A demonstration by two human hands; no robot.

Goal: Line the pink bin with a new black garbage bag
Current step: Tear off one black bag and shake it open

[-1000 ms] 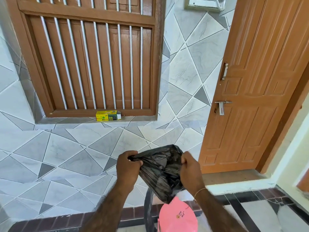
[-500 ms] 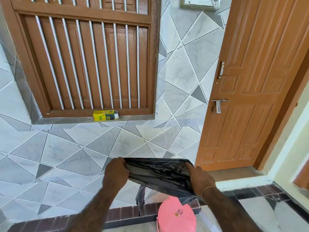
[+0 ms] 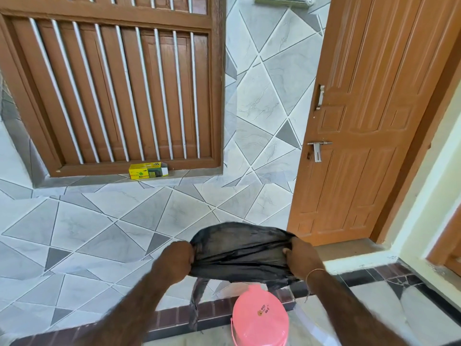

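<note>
Stretched between two fists: a thin, crinkled black plastic garbage bag (image 3: pixel 239 253), held up above the floor near the bottom centre. Left hand (image 3: pixel 175 259) clenched tight on the bag's left edge, fingers curled fully closed around bunched plastic. Right hand (image 3: pixel 303 258) gripping the right edge likewise, thumb pressed onto the film, fingers wrapped shut; a thin bracelet (image 3: pixel 314 272) at that wrist. Top edge bowed upward in an arc between the hands, lower folds sagging, one narrow strip of plastic dangling down on the left side. Directly below the bag, near the bottom edge, a round pink plastic bin (image 3: pixel 260 318) with its pink lid on, not touching the bag. Farther back on the left, a small yellow cardboard box (image 3: pixel 147 170) resting on the tiled sill under a brown barred wooden window (image 3: pixel 112 86). On the right, a shut orange-brown panelled door (image 3: pixel 369 116).
</note>
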